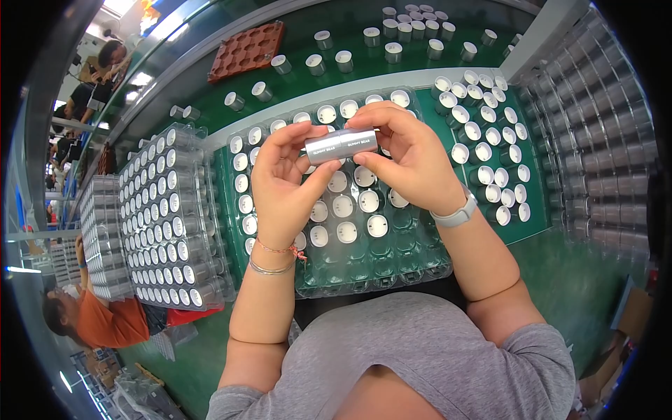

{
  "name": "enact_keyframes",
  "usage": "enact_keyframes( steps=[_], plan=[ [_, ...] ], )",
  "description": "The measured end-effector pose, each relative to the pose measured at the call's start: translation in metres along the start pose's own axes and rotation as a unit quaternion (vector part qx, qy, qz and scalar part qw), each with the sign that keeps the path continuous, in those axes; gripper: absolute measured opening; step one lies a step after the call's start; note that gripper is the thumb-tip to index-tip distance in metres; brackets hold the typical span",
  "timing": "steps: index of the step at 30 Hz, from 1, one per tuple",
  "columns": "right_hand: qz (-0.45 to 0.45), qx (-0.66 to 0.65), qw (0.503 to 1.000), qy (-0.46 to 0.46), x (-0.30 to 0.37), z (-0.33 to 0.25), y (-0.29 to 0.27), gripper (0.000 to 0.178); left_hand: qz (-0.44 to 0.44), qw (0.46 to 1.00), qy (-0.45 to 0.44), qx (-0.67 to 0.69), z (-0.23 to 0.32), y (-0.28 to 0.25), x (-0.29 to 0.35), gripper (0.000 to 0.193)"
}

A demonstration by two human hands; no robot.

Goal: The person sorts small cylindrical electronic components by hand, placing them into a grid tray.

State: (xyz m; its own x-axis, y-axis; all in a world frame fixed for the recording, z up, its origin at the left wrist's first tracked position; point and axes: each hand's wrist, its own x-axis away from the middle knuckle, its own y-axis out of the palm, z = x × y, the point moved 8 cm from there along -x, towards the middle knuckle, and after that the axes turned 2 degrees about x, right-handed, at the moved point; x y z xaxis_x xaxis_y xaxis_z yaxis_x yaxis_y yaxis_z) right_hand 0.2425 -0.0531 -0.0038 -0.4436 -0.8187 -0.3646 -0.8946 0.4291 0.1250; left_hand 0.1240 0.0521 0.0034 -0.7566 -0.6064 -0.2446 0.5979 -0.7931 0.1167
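My left hand (285,183) pinches a short silver cylinder (323,150) between thumb and fingers. A second silver cylinder (359,142) is gripped the same way by my right hand (413,162). Both lie sideways, end to end, with pale lettering toward me; whether their ends touch, I cannot tell. Below them is a clear plastic tray (385,267) with round pockets. Upright cylinders with white tops, such as this one (377,225), fill many of its far and middle pockets. My hands and forearms hide part of the tray.
Loose cylinders (483,151) stand on the green table at the right. More are on a conveyor (308,87) behind, beside a reddish-brown pocketed tray (246,50). Stacked filled trays (168,217) rise at the left, others (595,140) at far right. A person in orange (115,322) is farther left.
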Motion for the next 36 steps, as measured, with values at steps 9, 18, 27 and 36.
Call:
enact_keyframes(
  steps=[9, 18, 27, 36],
  plan=[
    [0.005, 0.001, 1.0, 0.011, 0.0, 0.0, 0.0, 0.033, 0.014, 1.0, -0.019, 0.005, -0.001, -0.002, 0.001, 0.045],
    [0.049, -0.004, 0.996, 0.079, 0.0, 0.005, -0.012, 0.03, 0.039, 0.997, 0.014, -0.069, -0.001, -0.018, 0.002, 0.037],
    [0.02, -0.051, 0.998, -0.042, -0.001, -0.008, -0.002, 0.04, 0.008, 0.996, 0.05, -0.07, 0.002, -0.01, 0.002, 0.035],
    [0.008, -0.053, 0.997, -0.059, 0.001, -0.012, 0.0, 0.041, 0.001, 0.997, 0.07, -0.032, 0.002, -0.008, 0.001, 0.036]
  ],
)
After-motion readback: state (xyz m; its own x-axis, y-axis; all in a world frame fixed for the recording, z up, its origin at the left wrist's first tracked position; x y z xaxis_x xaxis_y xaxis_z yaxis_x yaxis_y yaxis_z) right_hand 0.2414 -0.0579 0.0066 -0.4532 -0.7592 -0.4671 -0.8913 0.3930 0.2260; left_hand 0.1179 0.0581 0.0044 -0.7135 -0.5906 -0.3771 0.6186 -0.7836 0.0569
